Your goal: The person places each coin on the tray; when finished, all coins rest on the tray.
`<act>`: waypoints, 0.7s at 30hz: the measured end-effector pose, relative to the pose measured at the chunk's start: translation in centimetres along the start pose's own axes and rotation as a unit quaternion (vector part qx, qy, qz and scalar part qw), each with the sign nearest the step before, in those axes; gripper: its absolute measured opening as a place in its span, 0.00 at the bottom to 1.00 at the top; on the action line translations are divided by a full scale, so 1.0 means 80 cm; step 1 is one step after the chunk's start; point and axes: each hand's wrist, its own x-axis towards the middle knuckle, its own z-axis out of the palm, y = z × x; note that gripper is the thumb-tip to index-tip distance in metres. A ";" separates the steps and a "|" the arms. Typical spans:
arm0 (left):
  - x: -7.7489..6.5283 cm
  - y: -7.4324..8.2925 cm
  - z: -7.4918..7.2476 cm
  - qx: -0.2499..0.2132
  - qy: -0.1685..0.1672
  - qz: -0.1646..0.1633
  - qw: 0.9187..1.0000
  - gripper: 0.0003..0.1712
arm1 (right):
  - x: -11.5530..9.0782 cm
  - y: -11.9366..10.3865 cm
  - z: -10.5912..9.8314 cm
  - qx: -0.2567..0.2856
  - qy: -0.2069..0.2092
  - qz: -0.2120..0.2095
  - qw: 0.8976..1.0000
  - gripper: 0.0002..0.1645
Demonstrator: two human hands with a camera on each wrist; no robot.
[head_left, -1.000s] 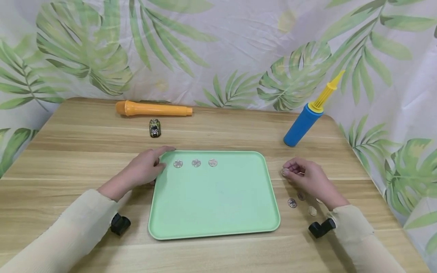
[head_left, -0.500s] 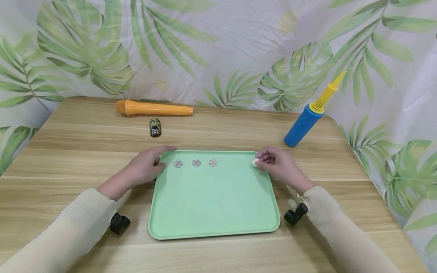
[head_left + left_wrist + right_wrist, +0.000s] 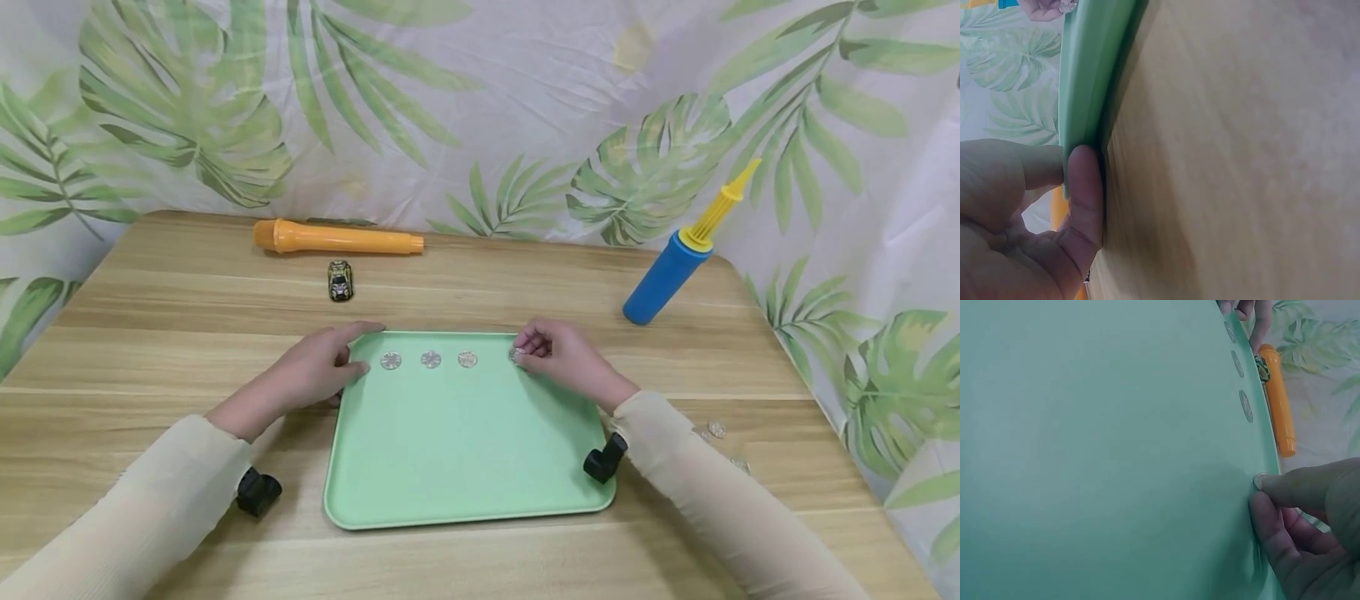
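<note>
A light green tray [image 3: 472, 442] lies on the wooden table with three silver coins in a row along its far side, among them a middle coin [image 3: 431, 359]. My left hand [image 3: 311, 371] grips the tray's far left corner. In the left wrist view its thumb is over the rim and a finger [image 3: 1085, 187] lies against the outer wall. My right hand [image 3: 566, 358] pinches another coin [image 3: 516, 355] between thumb and fingers, over the far right part of the tray, right of the row. The right wrist view shows this coin [image 3: 1260, 481] at the fingertips, partly covered.
Several more coins lie on the table right of the tray, such as one coin [image 3: 717, 429], partly hidden by my right sleeve. Behind the tray are an orange toy microphone [image 3: 345, 239], a small toy car [image 3: 341, 282] and a blue and yellow hand pump [image 3: 667, 275].
My right hand has carried its coin leftward from the table on the right to over the tray, near the row. The left hand stays at the tray corner.
</note>
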 end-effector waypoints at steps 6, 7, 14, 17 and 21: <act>-0.001 -0.002 -0.001 -0.006 -0.002 0.004 1.000 0.38 | 0.001 -0.013 0.004 -0.029 -0.004 -0.008 1.000 0.08; -0.001 -0.002 -0.001 -0.008 -0.002 0.005 1.000 0.39 | 0.002 -0.014 0.005 -0.031 -0.006 -0.009 0.999 0.08; -0.003 -0.006 -0.001 -0.019 -0.009 0.006 1.000 0.41 | 0.004 -0.015 0.011 -0.043 -0.018 -0.011 0.999 0.08; -0.004 -0.006 -0.002 -0.018 -0.009 0.006 1.000 0.41 | 0.006 -0.015 0.012 -0.048 -0.021 -0.015 0.998 0.08; -0.002 -0.004 -0.003 -0.021 -0.010 0.009 1.000 0.42 | 0.005 -0.016 0.010 -0.049 -0.019 -0.011 0.999 0.09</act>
